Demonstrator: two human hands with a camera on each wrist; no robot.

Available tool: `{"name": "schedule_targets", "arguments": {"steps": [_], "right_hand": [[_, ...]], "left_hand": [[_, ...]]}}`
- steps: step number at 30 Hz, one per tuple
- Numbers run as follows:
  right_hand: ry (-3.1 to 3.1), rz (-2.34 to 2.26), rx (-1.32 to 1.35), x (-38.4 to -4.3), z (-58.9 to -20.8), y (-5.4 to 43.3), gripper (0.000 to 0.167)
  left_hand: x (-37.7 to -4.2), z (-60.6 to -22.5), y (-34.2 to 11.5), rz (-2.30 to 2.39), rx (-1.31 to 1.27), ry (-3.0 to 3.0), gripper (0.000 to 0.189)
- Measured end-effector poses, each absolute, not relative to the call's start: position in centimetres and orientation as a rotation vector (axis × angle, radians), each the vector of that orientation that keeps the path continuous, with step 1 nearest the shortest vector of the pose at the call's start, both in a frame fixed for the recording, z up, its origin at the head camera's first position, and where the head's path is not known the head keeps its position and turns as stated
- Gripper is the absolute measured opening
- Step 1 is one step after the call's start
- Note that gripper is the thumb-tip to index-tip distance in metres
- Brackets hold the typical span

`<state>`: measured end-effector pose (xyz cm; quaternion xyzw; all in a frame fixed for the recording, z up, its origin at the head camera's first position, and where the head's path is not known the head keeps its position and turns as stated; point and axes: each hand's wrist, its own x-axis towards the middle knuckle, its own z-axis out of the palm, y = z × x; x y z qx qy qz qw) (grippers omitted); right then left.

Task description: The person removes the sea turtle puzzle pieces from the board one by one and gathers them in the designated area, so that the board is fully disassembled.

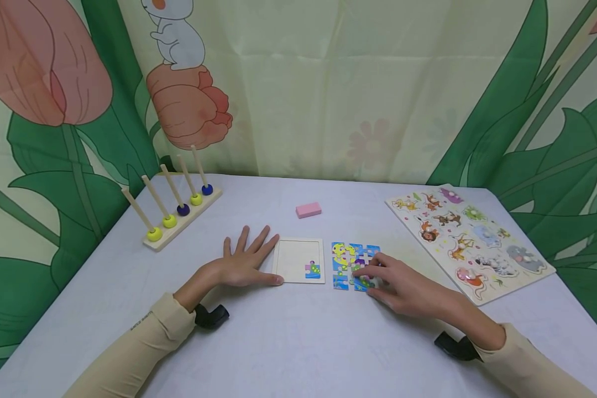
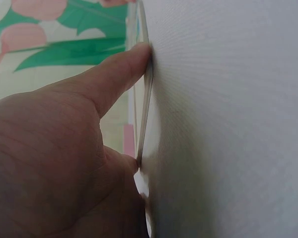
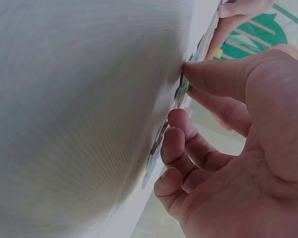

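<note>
A small square wooden puzzle tray [image 1: 291, 257] lies on the table, with joined pieces [image 1: 313, 272] in its lower right corner. My left hand [image 1: 244, 266] is spread flat at the tray's left side, its thumb and index finger touching the edge. To the right of the tray, several colourful jigsaw pieces [image 1: 342, 257] lie close together. Over their lower right part is my right hand [image 1: 403, 286]. In the right wrist view, its thumb and index finger pinch the edges of a puzzle piece [image 3: 181, 93], while the other fingers curl beside it. The fingers partly hide that piece.
A pink block [image 1: 308, 210] lies behind the tray. At the back left stands a wooden peg rack [image 1: 166, 235] with yellow and blue beads. A large animal puzzle board [image 1: 443, 243] lies on the right. A printed curtain [image 1: 303, 110] hangs behind the table.
</note>
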<state>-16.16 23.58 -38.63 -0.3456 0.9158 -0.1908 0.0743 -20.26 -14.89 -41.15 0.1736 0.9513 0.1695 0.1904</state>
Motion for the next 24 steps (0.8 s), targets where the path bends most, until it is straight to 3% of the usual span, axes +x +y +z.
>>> {"name": "schedule_targets", "arguments": {"steps": [24], "right_hand": [[2.717,-0.572,-1.066,-16.35,-38.41,23.33,0.039]], "left_hand": [[-20.50,-41.50,-14.97,0.457,0.482,2.673,0.109]]}}
